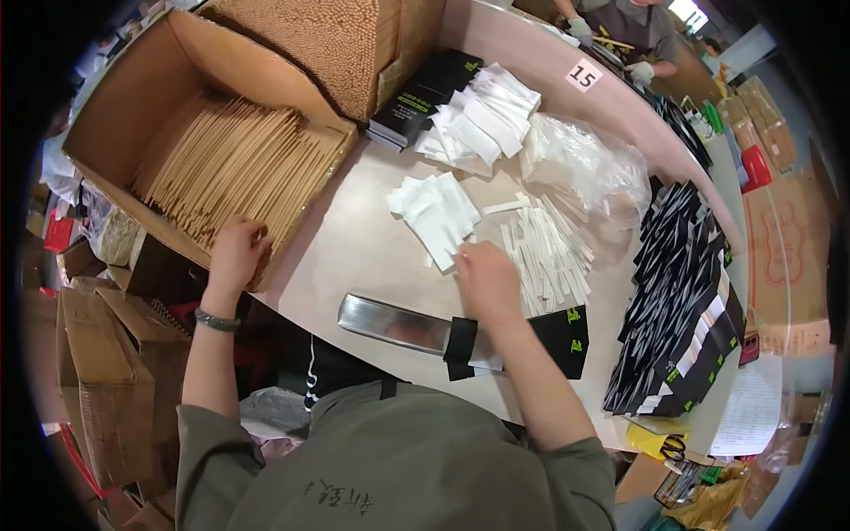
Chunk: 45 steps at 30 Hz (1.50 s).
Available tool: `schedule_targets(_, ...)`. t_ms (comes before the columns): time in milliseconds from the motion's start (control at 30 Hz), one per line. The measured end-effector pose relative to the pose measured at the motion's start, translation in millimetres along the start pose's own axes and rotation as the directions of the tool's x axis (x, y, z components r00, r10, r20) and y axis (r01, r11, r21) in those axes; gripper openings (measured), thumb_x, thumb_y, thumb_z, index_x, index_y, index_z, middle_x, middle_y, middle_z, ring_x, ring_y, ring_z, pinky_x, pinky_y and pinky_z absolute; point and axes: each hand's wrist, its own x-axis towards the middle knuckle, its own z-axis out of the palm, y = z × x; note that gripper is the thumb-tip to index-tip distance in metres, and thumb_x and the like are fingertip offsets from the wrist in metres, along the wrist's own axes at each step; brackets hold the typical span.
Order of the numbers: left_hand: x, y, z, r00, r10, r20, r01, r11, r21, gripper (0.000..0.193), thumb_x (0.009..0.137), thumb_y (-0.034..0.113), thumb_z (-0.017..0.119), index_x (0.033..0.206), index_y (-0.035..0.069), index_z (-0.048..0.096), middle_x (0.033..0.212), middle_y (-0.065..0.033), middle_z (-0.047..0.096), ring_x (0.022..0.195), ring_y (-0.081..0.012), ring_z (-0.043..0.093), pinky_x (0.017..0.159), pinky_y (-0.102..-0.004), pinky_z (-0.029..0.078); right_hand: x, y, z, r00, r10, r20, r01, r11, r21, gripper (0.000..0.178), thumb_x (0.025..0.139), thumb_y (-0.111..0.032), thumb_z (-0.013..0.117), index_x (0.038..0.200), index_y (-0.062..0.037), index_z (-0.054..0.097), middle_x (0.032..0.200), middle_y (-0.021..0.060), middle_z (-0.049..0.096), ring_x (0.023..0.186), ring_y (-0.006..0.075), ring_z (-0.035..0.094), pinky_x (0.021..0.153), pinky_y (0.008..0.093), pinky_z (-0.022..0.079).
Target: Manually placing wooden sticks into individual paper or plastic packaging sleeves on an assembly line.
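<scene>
My left hand (237,255) reaches over the near edge of a cardboard box (115,190), its fingers curled beside the thin wooden chopsticks (243,164) inside; what they grip is hidden. The fingertips of my right hand (489,276) pinch at the near corner of a small pile of flat white paper packets (436,212). Just right of that hand lie many narrow white paper strips (549,252). Below my right wrist, a shiny metal chute (390,324) runs into a black paper sleeve (460,345). More black sleeves with green print (567,341) lie under my right forearm.
Behind are a second box of chopsticks (292,44), stacked black sleeves (425,97), more white packets (482,119) and a clear plastic bag (584,168). Filled black sleeves (673,301) pile up along the right table edge. A gloved co-worker (629,35) sits across.
</scene>
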Motion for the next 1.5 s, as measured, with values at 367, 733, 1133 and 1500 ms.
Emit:
schedule_targets(367,6.2,21.0,-1.5,0.993,-0.037,0.11,0.032,0.998,0.045,0.015,0.089,0.01,0.059,0.1,0.0,0.057,0.093,-0.0225,0.064,0.086,-0.0408,0.061,0.072,-0.0465,0.049,-13.3,-16.6,-15.5,0.883,-0.17,0.437,0.075,0.971,0.225,0.011,0.084,-0.015,0.064,0.076,-0.0074,0.062,0.084,0.009,0.062,0.078,0.0308,0.062,0.065,0.0395,0.05)
schedule_targets(733,-56.9,71.0,18.9,0.929,0.216,0.299,0.17,0.469,-0.867,0.013,0.094,0.006,0.063,0.106,0.0,0.061,0.09,0.0019,0.059,0.079,-0.0062,0.054,0.072,-0.0212,0.046,-67.4,-46.0,15.6,0.955,-0.232,0.185,0.19,0.957,0.22,0.015,0.078,-0.012,0.073,0.082,-0.0072,0.059,0.084,0.0099,0.059,0.084,0.0306,0.06,0.07,0.0416,0.049)
schedule_targets(1133,-52.9,188.9,68.8,0.782,0.561,0.271,-0.288,0.711,-0.642,0.017,0.076,0.002,0.071,0.093,0.004,0.065,0.089,-0.0131,0.065,0.086,-0.0308,0.063,0.077,-0.0391,0.052,-109.3,-12.7,-3.1,0.965,-0.236,0.117,0.207,0.954,0.217,0.035,0.071,-0.022,0.082,0.082,-0.0019,0.056,0.13,0.0252,0.052,0.122,0.0441,0.048,0.099,0.0495,0.043)
schedule_targets(1500,-73.9,221.8,75.0,0.851,0.302,0.429,0.111,0.695,-0.71,0.037,0.084,0.008,0.07,0.116,-0.001,0.056,0.1,-0.017,0.066,0.093,-0.0255,0.068,0.081,-0.0333,0.055,-108.8,-11.6,-11.1,0.982,-0.124,0.139,0.112,0.989,0.092,0.036,0.07,-0.021,0.081,0.091,-0.0033,0.057,0.131,0.0237,0.052,0.12,0.0413,0.049,0.097,0.0483,0.043)
